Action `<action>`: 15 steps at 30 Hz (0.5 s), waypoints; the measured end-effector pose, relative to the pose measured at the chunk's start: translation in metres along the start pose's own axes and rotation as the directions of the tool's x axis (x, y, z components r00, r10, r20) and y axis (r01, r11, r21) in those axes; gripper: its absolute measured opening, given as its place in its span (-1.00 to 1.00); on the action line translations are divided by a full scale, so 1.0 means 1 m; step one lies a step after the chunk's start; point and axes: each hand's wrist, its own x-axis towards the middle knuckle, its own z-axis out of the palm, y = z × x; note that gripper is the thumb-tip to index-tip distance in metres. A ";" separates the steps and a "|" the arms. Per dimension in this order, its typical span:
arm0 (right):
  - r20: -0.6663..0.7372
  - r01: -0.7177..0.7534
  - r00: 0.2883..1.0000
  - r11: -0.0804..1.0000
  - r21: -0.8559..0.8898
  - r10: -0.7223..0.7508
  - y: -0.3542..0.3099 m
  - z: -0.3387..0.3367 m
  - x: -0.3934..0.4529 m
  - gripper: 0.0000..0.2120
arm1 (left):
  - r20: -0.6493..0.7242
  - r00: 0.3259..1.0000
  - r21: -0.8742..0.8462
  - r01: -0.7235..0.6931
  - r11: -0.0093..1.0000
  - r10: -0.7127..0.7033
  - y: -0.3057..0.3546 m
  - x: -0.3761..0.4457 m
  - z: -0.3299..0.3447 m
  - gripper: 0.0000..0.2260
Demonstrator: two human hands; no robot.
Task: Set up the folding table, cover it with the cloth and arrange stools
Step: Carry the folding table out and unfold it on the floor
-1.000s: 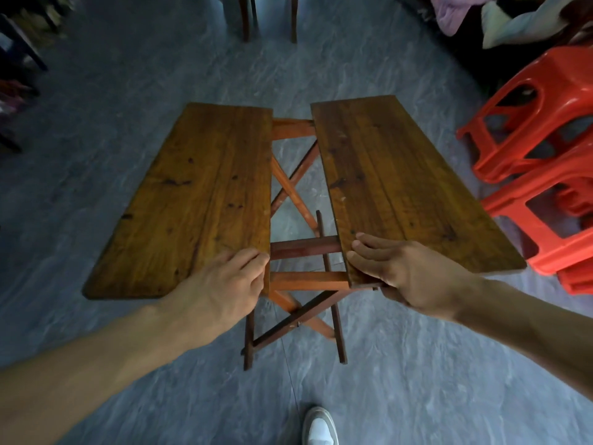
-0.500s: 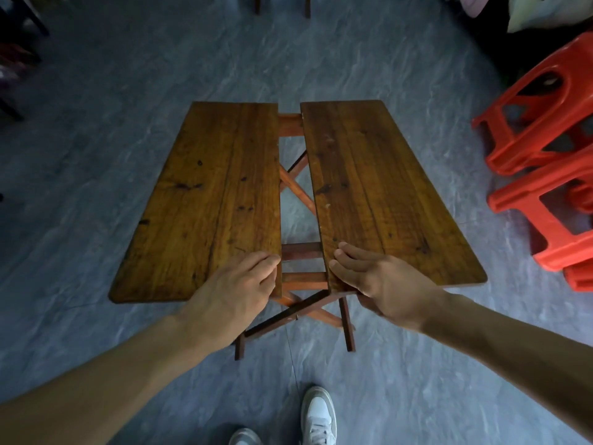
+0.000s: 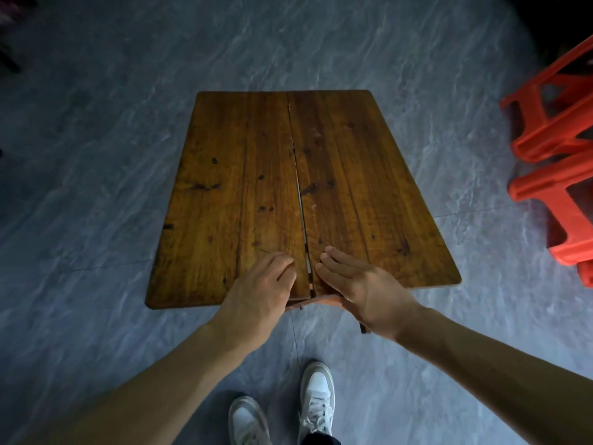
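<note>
Grey marbled floor (image 3: 96, 155) fills the head view, with thin joint lines crossing it. On it stands the table (image 3: 244, 187), its two wooden leaves lying flat and side by side, only a narrow slit left between them (widest at the near end, almost shut at the far end). A bit of reddish frame (image 3: 321, 301) shows under the near edge, between the wrists.

Left hand (image 3: 260, 290) rests on the near edge of the left leaf, fingers loosely curled, knuckles up, fingertips just beside the slit; it is not wrapped around anything that can be seen. Right hand (image 3: 356, 284) lies on the near edge of the right leaf with fingers stretched and close together, tips pointing toward the slit; whether the thumb hooks under the board cannot be told. The two hands are near each other, one on each side of the slit, not touching.

Red stools (image 3: 555, 155) are stacked at the right edge, well apart from the table. White shoes (image 3: 316, 399) stand on the floor at the bottom. No cloth is on the table.
</note>
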 end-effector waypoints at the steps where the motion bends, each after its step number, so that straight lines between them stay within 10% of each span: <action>1: 0.009 -0.002 1.000 1.000 0.021 0.002 -0.001 0.003 -0.003 -0.39 | 0.007 1.000 -0.003 -0.001 1.000 0.001 0.000 -0.002 0.001 -0.49; 15: 0.312 -0.217 0.923 0.975 -0.057 0.224 -0.033 0.073 -0.042 0.22 | 0.314 0.945 0.089 0.070 0.994 -0.094 0.015 -0.047 0.076 -0.02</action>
